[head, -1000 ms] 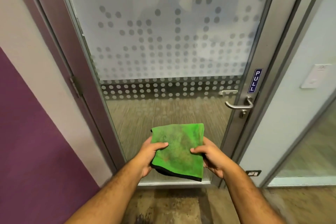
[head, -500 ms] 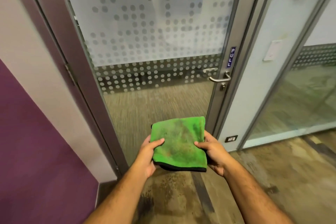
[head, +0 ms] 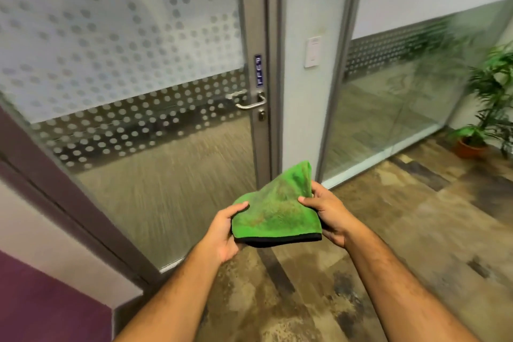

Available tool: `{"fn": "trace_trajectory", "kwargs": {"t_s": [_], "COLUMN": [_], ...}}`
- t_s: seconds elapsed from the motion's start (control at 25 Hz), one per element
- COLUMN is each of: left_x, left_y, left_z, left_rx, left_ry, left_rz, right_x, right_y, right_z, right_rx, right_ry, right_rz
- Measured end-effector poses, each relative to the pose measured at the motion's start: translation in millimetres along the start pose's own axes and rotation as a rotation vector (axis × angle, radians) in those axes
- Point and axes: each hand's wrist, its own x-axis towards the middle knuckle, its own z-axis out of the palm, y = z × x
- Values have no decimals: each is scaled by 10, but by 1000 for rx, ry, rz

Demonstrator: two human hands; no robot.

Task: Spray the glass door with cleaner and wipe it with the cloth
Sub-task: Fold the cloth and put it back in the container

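A folded green cloth point(head: 273, 208) with brownish stains and a black hem is held in front of me, low and centre. My left hand point(head: 223, 233) grips its left edge and my right hand point(head: 326, 209) grips its right edge, where one corner sticks up. The glass door point(head: 133, 69) stands ahead to the left, frosted with dots above and clear below. It has a metal lever handle point(head: 249, 104) and a blue PULL sign point(head: 258, 70). No spray bottle is in view.
A purple and white wall point(head: 41, 272) flanks the door on the left. A glass partition point(head: 394, 97) runs to the right, with a white wall switch point(head: 312, 52) beside it. A potted plant point(head: 488, 108) stands at the far right on the mottled floor point(head: 416, 230).
My view has swung to the right, so the door slid left and the partition and plant appeared. The cloth's right corner has lifted while both hands keep hold of it.
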Motion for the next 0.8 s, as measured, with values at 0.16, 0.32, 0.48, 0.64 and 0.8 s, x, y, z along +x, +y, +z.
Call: {"fn": "trace_trajectory", "kwargs": {"t_s": [0.16, 0.32, 0.48, 0.64, 0.8], "left_x": [439, 793, 969, 1201, 1343], "left_y": [-604, -1168, -1573, -2071, -2734], "left_z": [962, 1925, 2693, 3289, 3780], "left_rx": [316, 343, 261, 218, 269], "left_ry": [-8, -129, -344, -272, -210], "left_rz": [202, 307, 147, -112, -347], "right_x": [-345, -721, -1219, -1681, -2053], "right_y": [-234, -435, -612, -692, -588], "right_z": [-1190, -2279, -3101, -3661, -4165], "right_rx": [-29, 9, 69, 81, 145], "right_ry": [98, 235, 461, 656, 783], "right_rz": [-25, -78, -136, -180, -230]}}
